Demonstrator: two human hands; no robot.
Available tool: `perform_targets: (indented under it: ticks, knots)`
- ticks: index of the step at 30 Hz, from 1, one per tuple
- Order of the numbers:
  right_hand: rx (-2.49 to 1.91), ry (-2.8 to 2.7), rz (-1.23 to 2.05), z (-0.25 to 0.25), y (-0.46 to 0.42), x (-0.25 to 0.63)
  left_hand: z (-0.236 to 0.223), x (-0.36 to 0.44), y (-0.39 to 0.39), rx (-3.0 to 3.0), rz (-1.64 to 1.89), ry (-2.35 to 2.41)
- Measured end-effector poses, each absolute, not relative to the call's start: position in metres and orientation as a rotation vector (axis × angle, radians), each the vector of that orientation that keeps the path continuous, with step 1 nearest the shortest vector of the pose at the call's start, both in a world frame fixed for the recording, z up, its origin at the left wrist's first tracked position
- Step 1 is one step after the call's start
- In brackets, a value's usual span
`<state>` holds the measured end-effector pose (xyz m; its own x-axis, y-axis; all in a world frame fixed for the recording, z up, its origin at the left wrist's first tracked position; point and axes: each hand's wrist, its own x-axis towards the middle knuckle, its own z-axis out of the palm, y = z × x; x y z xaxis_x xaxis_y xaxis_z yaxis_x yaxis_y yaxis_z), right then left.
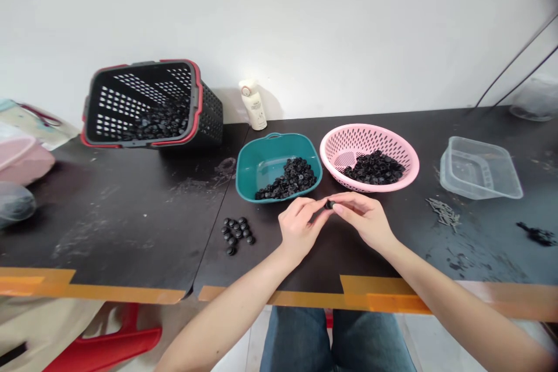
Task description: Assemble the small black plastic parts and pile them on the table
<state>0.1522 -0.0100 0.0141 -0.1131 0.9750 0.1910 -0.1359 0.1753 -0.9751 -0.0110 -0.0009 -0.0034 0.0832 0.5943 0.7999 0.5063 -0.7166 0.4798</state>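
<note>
My left hand [300,224] and my right hand [364,218] meet in front of the bowls, both closed in a pinch on one small round black part [329,204]. Fingertips cover much of it, so its exact shape is hidden. Just beyond my left hand stands a teal basin [257,165] with a heap of small black round pieces [292,179] in it. A pink perforated basket [403,148] holding black ring-like pieces [377,168] is behind my right hand. Left of my left hand, several black round caps [235,232] lie loose on the dark table [143,203].
A grey and red basket [196,110] with black pieces lies tipped at the back left, beside a cream bottle [253,106]. On the right are a clear plastic tub [482,168], a pile of thin grey bits [443,212] and a black clump [538,235]. Orange tape [383,293] lines the front edge.
</note>
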Motion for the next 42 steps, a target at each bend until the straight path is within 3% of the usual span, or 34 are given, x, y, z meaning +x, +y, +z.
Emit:
perform_targets:
  ticks: [29, 42]
  knots:
    - [-0.846, -0.934, 1.628, 0.0147, -0.0068, 0.1535, -0.0033, -0.0131, 0.0003, 2.272, 1.704, 1.085]
    - [-0.892, -0.921, 1.632, 0.0136, -0.0047, 0.1560, -0.0010, -0.0145, 0.0052, 2.312, 1.617, 1.061]
